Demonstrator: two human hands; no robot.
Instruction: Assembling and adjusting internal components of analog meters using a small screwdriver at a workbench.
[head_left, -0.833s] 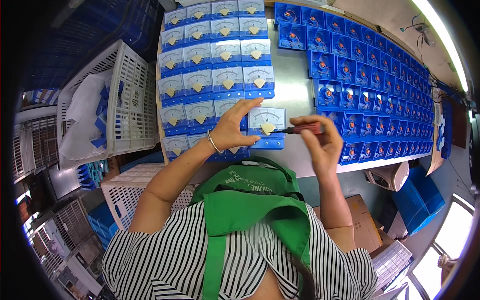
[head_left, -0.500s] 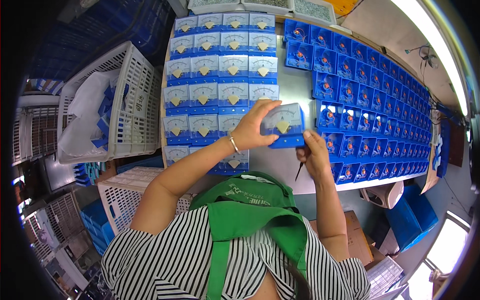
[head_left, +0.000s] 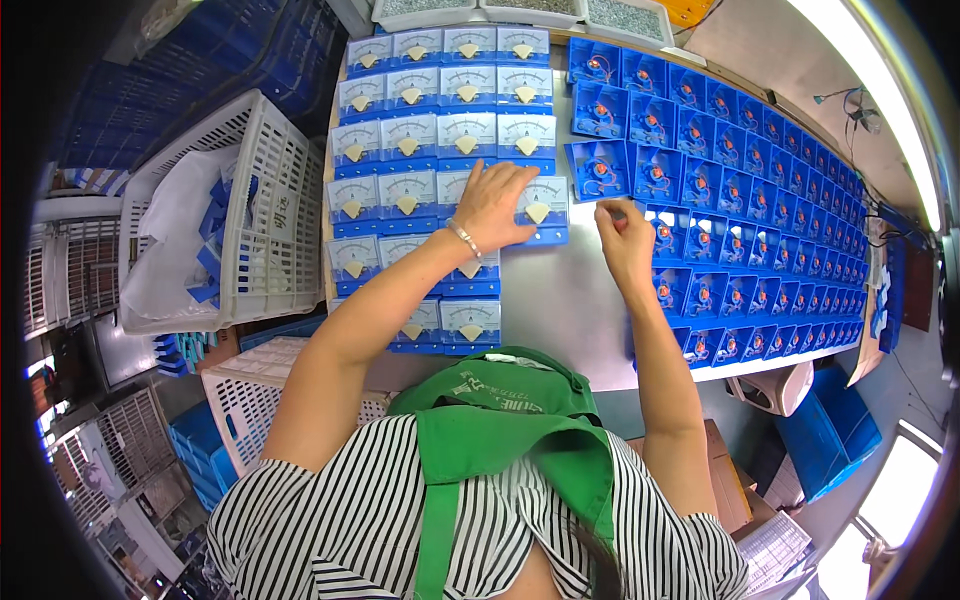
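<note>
My left hand [head_left: 492, 207] is closed around the left side of a panel meter [head_left: 541, 212], a blue box with a clear front, a white dial and a cream fan-shaped piece. The meter lies at the right edge of the meter rows; its left part is under my fingers. Across a strip of bare metal, my right hand [head_left: 627, 243] is curled, apart from the meter. What its fingers hold, if anything, is hidden. Just beyond it, an open blue housing [head_left: 600, 170] with an orange part and thin wires inside stands at the left end of its row.
Rows of finished-looking meters [head_left: 408, 140] cover the left of the metal table [head_left: 560, 318]. Many open housings [head_left: 758, 250] fill the right. Trays of small parts [head_left: 628, 20] stand at the far edge. A white crate [head_left: 275, 215] with blue pieces is at left.
My left hand has carried the meter left and away from me to the rows. The right hand has left it; its dark thin tool no longer shows. A housing now stands on formerly bare metal.
</note>
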